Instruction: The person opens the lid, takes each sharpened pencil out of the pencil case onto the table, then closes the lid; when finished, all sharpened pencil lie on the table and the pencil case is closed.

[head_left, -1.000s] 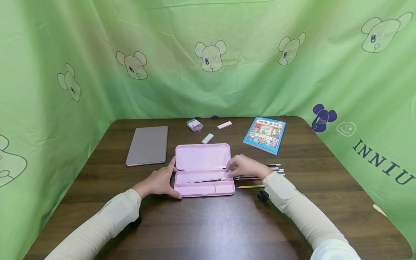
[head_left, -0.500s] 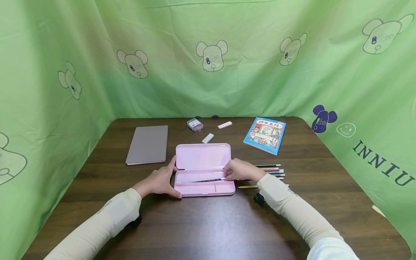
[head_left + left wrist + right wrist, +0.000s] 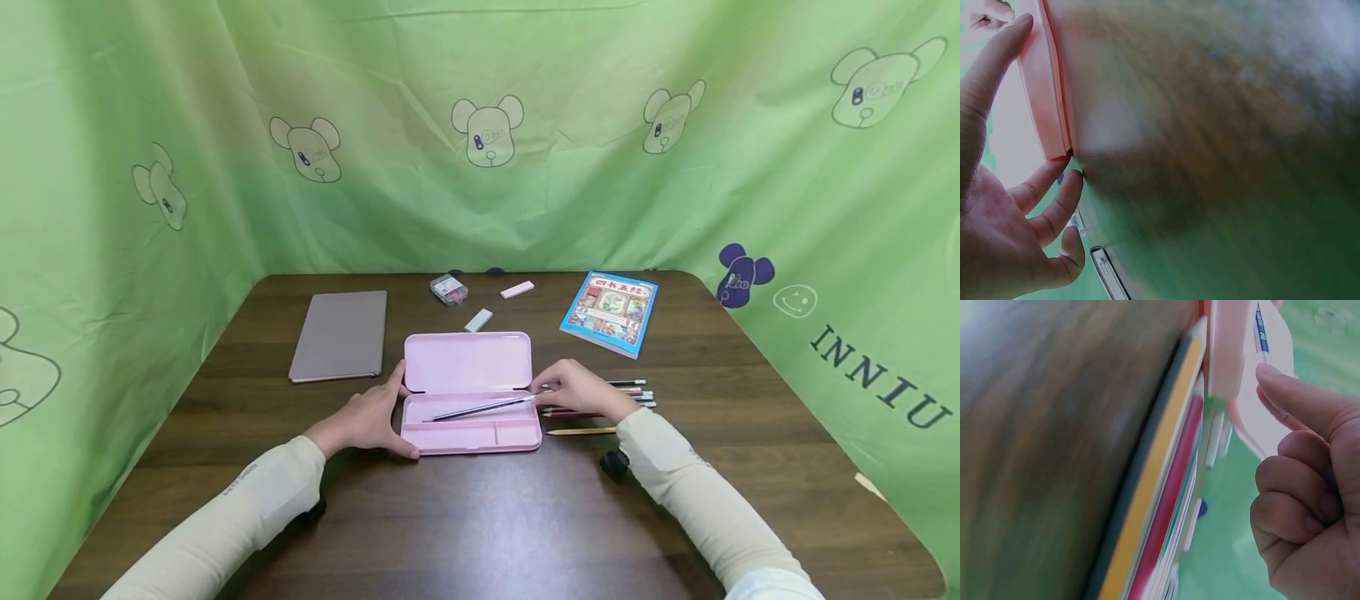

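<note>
**A:** What was laid out, starting with the big things?

**B:** A dark wooden table [image 3: 480, 517] hemmed in by green cloth [image 3: 675, 167]. On it a grey notebook [image 3: 339, 335] lay at the back left and a blue picture book [image 3: 613, 311] at the back right. In the middle sat the pink pencil case [image 3: 468, 392], lid thrown back flat.

**A:** And the hands?

**B:** The left hand [image 3: 367, 421] lay against the case's left end, fingers mostly straight, thumb along the front edge, steadying rather than clutching. The right hand [image 3: 577, 388] was at the case's right end, fingers curled; whether it actually pinched the pencil's tip I could not tell.

**A:** Which pencil?

**B:** A dark pencil [image 3: 476, 409] lay slantwise in the long tray of the case, its right end by those fingertips.

**A:** Smaller things?

**B:** A row of loose pencils [image 3: 626, 398] just right of the case, partly under the right hand. Behind the case were a white eraser [image 3: 478, 319], a pink eraser [image 3: 517, 289] and a small clear box [image 3: 449, 288].
</note>
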Demonstrator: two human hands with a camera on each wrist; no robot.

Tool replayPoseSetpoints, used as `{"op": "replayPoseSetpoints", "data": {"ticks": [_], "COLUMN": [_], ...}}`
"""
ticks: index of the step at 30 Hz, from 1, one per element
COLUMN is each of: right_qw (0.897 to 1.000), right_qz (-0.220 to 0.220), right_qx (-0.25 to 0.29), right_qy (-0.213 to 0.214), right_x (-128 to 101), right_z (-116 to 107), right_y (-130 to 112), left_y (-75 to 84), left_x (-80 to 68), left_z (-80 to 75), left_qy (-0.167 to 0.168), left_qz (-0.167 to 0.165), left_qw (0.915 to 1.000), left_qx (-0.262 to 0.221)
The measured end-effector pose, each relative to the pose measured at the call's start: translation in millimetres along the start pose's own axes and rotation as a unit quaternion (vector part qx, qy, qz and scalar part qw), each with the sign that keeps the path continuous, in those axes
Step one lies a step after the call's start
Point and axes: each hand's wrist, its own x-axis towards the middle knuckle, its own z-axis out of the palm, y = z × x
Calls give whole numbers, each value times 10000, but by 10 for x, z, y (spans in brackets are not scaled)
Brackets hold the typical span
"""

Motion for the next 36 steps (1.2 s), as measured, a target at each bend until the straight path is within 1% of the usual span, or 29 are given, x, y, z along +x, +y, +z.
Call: {"op": "replayPoseSetpoints", "data": {"ticks": [3,5,14,19,21,28,31,34,35,36], "right_qw": [9998,9996,9977,9934,9919,9932,9931,9936,9944,9944], "right_qz": [-50,6,501,913,1016,1038,1040,920,761,723], "right_qx": [92,157,310,611,686,441,415,459,508,527], "right_qy": [160,247,336,320,323,304,346,459,520,557], "right_x": [-109,-182,-462,-646,-719,-972,-1102,-1231,-1269,-1303], "right_z": [-69,-117,-299,-392,-428,-535,-576,-599,-603,-606], "right_y": [57,91,272,360,401,542,581,640,672,697], "left_y": [-6,-7,-13,-6,-7,-7,-2,-1,-1,-2], "left_x": [9,11,9,13,17,18,16,15,15,16], "left_z": [3,2,-9,-8,-10,-10,-9,-12,-14,-17], "left_qy": [-7,-13,-26,-65,-75,-97,-112,-114,-115,-120], "left_qz": [7,9,17,13,4,-25,-55,-56,-56,-61], "left_qw": [10000,10000,10000,10000,10000,9999,9999,9999,9999,9999], "left_qx": [10,-3,23,42,61,37,25,13,12,10]}}
